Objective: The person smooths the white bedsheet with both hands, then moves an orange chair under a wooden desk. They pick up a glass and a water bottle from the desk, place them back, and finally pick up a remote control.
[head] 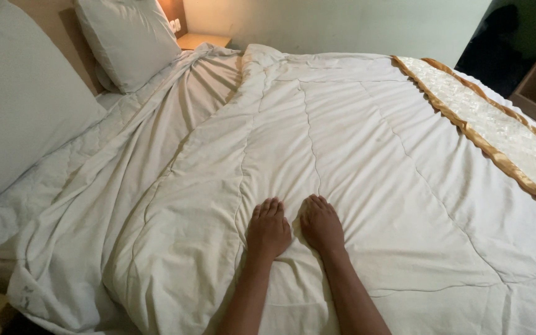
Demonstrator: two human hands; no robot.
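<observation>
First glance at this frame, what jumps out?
Two bare hands, left hand and right hand, pressed flat side by side on a white quilted duvet at bottom centre. A gold-edged bed runner crosses the right side; white pillows lean at upper left, where the duvet is rumpled.

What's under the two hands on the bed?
Both the left hand and the right hand lie flat, palms down, on the white quilt. The quilt hides whatever lies beneath it, so the mattress there cannot be seen.
</observation>
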